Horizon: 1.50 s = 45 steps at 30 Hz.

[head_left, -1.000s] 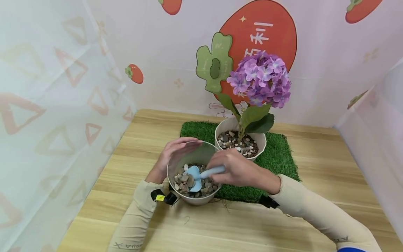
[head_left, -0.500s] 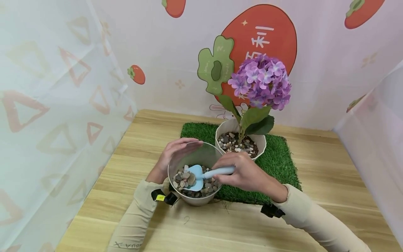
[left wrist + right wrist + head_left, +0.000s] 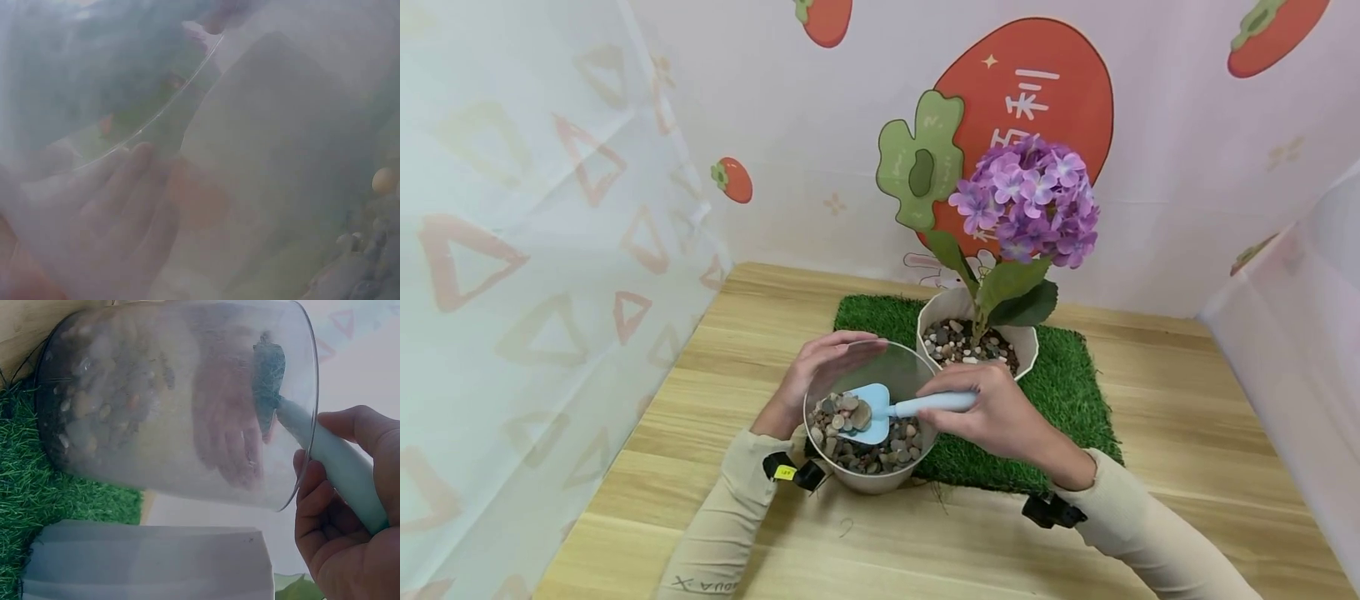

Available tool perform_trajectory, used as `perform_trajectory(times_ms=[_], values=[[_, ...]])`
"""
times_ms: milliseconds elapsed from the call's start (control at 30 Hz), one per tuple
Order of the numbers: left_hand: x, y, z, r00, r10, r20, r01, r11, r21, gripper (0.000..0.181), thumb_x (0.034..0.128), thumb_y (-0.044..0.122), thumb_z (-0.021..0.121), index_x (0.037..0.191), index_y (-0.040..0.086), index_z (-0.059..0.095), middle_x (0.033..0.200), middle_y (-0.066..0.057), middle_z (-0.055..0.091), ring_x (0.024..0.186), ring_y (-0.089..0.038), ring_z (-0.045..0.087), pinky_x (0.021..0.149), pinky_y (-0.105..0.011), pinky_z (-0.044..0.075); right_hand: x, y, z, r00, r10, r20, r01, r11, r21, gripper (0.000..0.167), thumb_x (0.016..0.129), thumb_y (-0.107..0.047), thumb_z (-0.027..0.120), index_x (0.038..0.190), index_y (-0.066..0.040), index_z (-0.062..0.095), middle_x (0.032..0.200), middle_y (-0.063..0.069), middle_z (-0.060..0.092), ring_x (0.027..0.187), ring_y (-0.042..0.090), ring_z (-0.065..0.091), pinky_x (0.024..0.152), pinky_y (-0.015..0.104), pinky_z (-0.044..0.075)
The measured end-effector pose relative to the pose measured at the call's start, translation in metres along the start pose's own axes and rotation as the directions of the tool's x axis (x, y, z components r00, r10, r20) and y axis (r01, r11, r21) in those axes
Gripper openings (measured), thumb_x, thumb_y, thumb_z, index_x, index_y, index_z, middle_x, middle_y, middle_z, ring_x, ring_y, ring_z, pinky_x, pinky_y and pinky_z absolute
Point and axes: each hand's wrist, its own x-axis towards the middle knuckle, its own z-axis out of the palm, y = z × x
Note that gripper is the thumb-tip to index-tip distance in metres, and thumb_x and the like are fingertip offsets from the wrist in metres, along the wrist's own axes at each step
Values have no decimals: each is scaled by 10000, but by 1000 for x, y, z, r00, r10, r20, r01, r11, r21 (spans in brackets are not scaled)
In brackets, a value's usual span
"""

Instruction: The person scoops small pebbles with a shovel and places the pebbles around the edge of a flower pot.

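In the head view a clear plastic bucket (image 3: 867,482) stands on the table, part filled with pebbles (image 3: 887,454). My left hand (image 3: 808,371) lies along its left and far side, fingers fairly straight against the wall; the right wrist view shows that hand (image 3: 228,419) through the cloudy plastic. At the bucket's near right rim, my right hand (image 3: 992,408) grips the pale blue handle of a small garden trowel (image 3: 876,425). Pebbles are heaped on the trowel's blade, inside the bucket above the other stones. The left wrist view is hazy, with fingers (image 3: 140,187) dimly visible.
Behind the bucket, on an artificial grass mat (image 3: 1067,400), stands a white pot (image 3: 1028,354) with soil and pebbles. From it rises a purple hydrangea (image 3: 1030,200) with broad green leaves. The wooden table (image 3: 820,550) is bordered by printed cloth walls (image 3: 805,108).
The trowel has risen through the pebbles and now carries a heap of them, while my right hand has shifted slightly right. My left hand stays on the bucket; the head view has drifted slightly.
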Motion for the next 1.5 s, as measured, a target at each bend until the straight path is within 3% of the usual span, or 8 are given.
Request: perform_trajectory(times_ms=[133, 233, 433, 600, 733, 1033, 1333, 1500], values=[[-1, 3, 3, 997, -58, -55, 58, 998, 8, 425, 1123, 115, 326, 1423, -21, 594, 1414, -108, 703, 1369, -233, 643, 1250, -396, 447, -1, 0, -1, 1000, -4, -15, 4, 1000, -3, 116, 908, -135, 833, 1017, -173, 837, 935, -54, 806, 677, 56, 625, 569, 210, 524], [-1, -4, -4, 996, -72, -57, 73, 997, 7, 422, 1124, 170, 371, 1436, -4, 594, 1426, -107, 697, 1382, -241, 634, 1251, -401, 445, -4, -1, -4, 999, 18, -32, -19, 1000, -8, 126, 901, -144, 842, 1017, -191, 836, 946, -65, 805, 690, 60, 652, 586, 221, 553], [-1, -14, -14, 999, -33, -12, 33, 999, 11, 430, 1129, 187, 391, 1459, -19, 574, 1447, -130, 679, 1402, -257, 619, 1246, -386, 450, -11, -4, -12, 996, 58, -67, -59, 998, -13, 159, 889, -119, 846, 1043, -157, 833, 997, 3, 819, 720, 62, 676, 623, 242, 590], [0, -10, -7, 1000, 19, -4, -19, 1000, -19, 418, 1129, 126, 359, 1439, -52, 576, 1427, -147, 689, 1385, -258, 633, 1242, -376, 457, -19, -9, -22, 991, 80, -107, -84, 996, -31, 184, 879, -111, 856, 1053, -165, 833, 1001, 9, 816, 662, 53, 646, 572, 236, 578], [0, -5, -1, 999, 51, 13, -50, 994, -93, 417, 1121, 80, 334, 1428, -81, 566, 1430, -179, 677, 1398, -293, 618, 1267, -417, 424, -26, -11, -30, 987, 87, -133, -96, 994, -57, 199, 871, -104, 865, 1057, -169, 833, 1014, 4, 814, 740, 66, 692, 633, 234, 606], [-1, 0, 3, 999, -2, -39, 1, 999, -42, 421, 1118, 75, 321, 1424, -61, 576, 1429, -154, 684, 1384, -263, 631, 1272, -441, 414, -41, -14, -51, 969, 118, -219, -149, 980, -128, 254, 832, -62, 881, 1061, -163, 834, 1035, 46, 815, 670, 66, 656, 543, 226, 548], [0, -2, 1, 999, 53, 13, -53, 998, -36, 438, 1120, 43, 283, 1440, -108, 541, 1437, -169, 676, 1388, -256, 628, 1261, -397, 435, -56, -15, -68, 952, 135, -274, -182, 971, -154, 283, 808, 6, 879, 1029, -162, 828, 986, 0, 807, 588, 87, 607, 491, 223, 518], [0, -2, 1, 999, 52, 9, -51, 998, -46, 429, 1121, 55, 301, 1431, -73, 569, 1423, -151, 689, 1378, -252, 635, 1260, -400, 438, -62, -15, -76, 944, 120, -309, -177, 970, -164, 285, 797, 47, 870, 1012, -135, 832, 972, -35, 798, 552, 80, 581, 448, 206, 480]])
